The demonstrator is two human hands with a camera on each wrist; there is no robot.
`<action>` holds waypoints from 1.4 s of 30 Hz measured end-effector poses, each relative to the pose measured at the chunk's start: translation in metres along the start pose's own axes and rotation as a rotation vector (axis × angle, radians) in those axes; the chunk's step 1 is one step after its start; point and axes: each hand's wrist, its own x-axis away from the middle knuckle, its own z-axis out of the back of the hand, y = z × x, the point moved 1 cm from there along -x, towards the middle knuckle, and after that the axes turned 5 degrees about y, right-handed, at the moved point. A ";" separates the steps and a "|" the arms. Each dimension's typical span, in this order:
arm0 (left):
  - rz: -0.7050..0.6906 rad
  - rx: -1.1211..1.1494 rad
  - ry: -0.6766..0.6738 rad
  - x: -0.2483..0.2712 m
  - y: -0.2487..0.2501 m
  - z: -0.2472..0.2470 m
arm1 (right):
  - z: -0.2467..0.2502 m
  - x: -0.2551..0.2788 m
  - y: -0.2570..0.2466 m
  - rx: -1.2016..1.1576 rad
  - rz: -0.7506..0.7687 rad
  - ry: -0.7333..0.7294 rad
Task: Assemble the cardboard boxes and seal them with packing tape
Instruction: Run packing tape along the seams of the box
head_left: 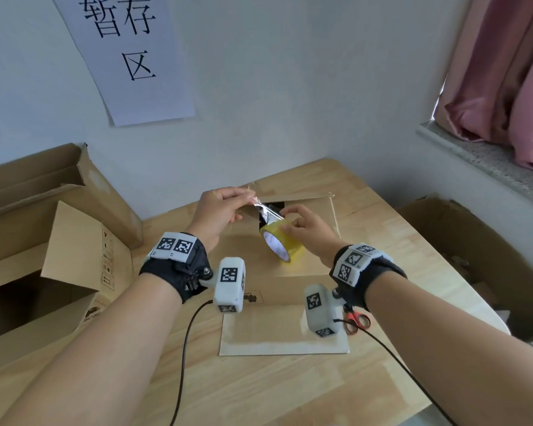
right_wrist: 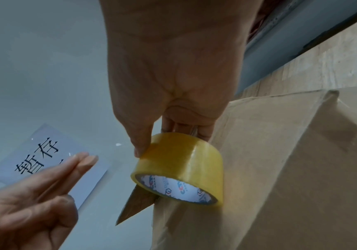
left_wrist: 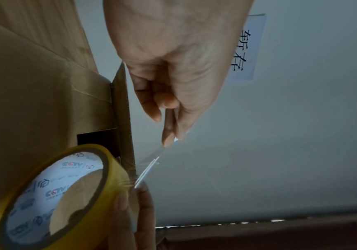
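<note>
A yellowish roll of packing tape [head_left: 279,242] hangs over a brown cardboard box [head_left: 285,330] lying on the wooden table [head_left: 259,388]. My right hand [head_left: 290,222] grips the roll [right_wrist: 179,169] by its rim, thumb on the outside. My left hand [head_left: 243,199] pinches the free end of the clear tape strip [head_left: 266,209] between thumb and fingers, and the strip [left_wrist: 151,162] is stretched taut up and left from the roll [left_wrist: 55,194]. A dark gap [head_left: 271,210] between the box flaps shows below the strip.
Red-handled scissors [head_left: 356,322] lie on the table beside my right wrist. Open cardboard boxes [head_left: 43,265] stand at the left, and another box [head_left: 474,256] sits off the table's right edge. A paper sign [head_left: 126,56] hangs on the wall.
</note>
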 end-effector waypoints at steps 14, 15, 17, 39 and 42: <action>0.018 0.115 0.064 -0.004 -0.033 0.015 | -0.011 -0.013 -0.013 -0.018 -0.056 0.065; 0.017 0.122 0.062 -0.004 -0.034 0.015 | -0.011 -0.015 -0.014 0.010 -0.038 0.079; 0.025 0.119 0.068 -0.003 -0.040 0.017 | -0.012 -0.017 -0.015 0.114 -0.004 0.081; 0.235 -0.256 0.483 -0.014 -0.143 0.094 | -0.024 -0.021 -0.007 0.362 0.069 0.198; 0.459 -0.306 0.521 0.015 -0.189 0.107 | -0.026 -0.020 -0.006 0.366 0.063 0.218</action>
